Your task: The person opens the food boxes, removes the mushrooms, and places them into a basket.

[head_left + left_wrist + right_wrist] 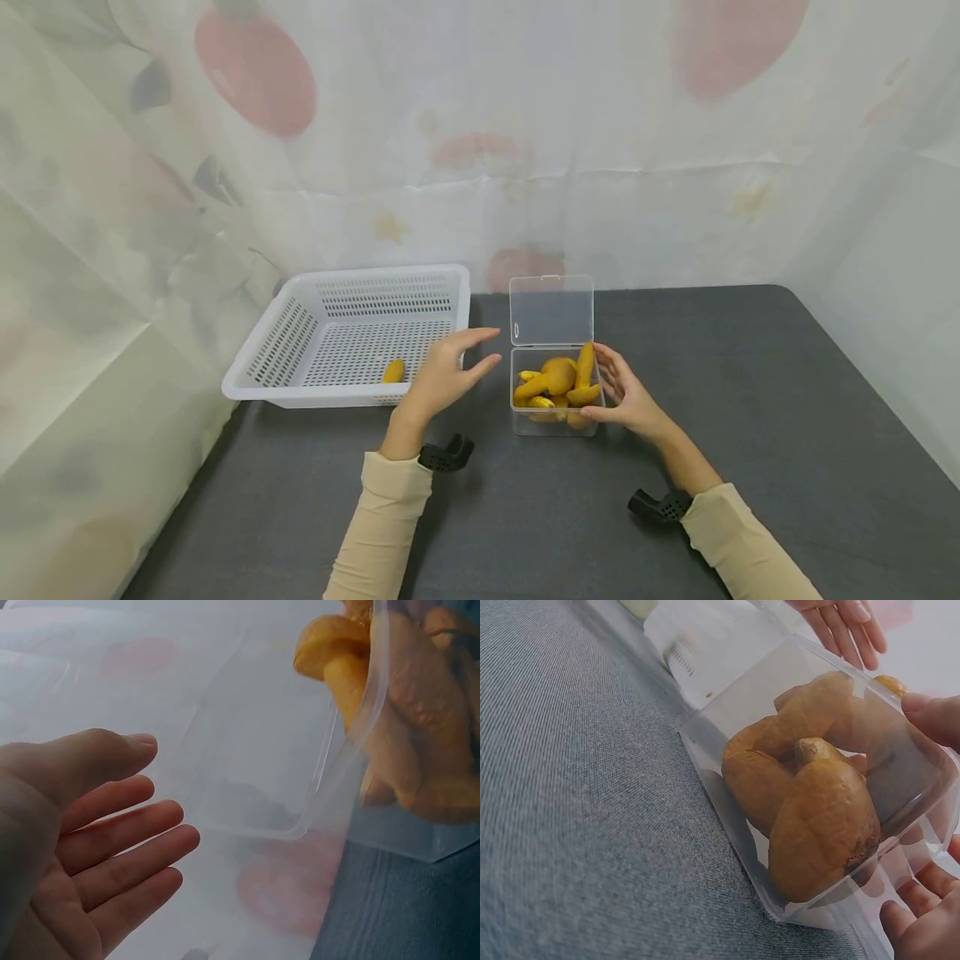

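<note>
A clear plastic box [525, 425] stands on the dark table with its lid [551, 310] tipped up at the back. Several yellow-brown mushrooms [557, 377] fill it, and one stem rises above the rim by the right wall. My right hand [628, 402] holds the box's right side, thumb at the front corner and fingers along the wall. My left hand [441, 377] hovers between the box and a white basket [255, 393], thumb and fingers spread apart with nothing between them. In the left wrist view its fingers [135, 859] are extended, apart from the box.
One yellow mushroom [393, 372] lies in the perforated basket near its front right corner. The grey-black table [540, 517] extends in front and to the right. A fruit-patterned curtain [637, 150] hangs behind and along the left side.
</note>
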Motion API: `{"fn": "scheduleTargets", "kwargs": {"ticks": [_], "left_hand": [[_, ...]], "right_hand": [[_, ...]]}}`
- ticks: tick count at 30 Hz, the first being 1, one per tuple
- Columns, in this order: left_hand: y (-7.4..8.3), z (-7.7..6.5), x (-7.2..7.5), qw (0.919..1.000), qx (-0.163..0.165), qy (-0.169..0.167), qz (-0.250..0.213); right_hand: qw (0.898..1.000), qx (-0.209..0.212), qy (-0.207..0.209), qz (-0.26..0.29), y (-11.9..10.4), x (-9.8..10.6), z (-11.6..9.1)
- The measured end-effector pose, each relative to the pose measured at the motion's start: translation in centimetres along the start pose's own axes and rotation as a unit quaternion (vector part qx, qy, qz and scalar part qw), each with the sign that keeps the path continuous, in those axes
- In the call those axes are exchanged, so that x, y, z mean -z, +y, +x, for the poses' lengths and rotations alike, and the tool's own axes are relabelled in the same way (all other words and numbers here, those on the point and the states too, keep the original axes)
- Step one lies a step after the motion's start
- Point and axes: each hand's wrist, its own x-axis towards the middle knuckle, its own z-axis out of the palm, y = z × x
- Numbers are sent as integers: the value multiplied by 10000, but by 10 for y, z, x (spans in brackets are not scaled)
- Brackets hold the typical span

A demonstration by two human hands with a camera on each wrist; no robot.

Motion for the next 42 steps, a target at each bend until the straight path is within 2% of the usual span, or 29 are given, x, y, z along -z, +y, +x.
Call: {"fn": "scheduleTargets", "kwargs": {"ticks": [5,11,17,25,31,42], "left_hand": [[7,2,-11,9994,-194,-228,-145],[15,3,-28,9968,-407,-587,-358],[18,0,-47,9949,-565,-824,-159],[20,2,-61,9957,-521,-764,-73],[25,4,-66,9961,-418,-776,-82],[28,5,-72,9959,-322,-796,288]], "right_hand": [[9995,-129,-98,264,-1,0,0],[9990,-298,-187,287,-1,1,1],[9987,-382,-219,264,0,3,-2],[9989,-339,-335,-31,-5,6,2],[9986,-350,-405,-22,-5,6,4],[9986,-322,-418,5,-2,9,4]]}}
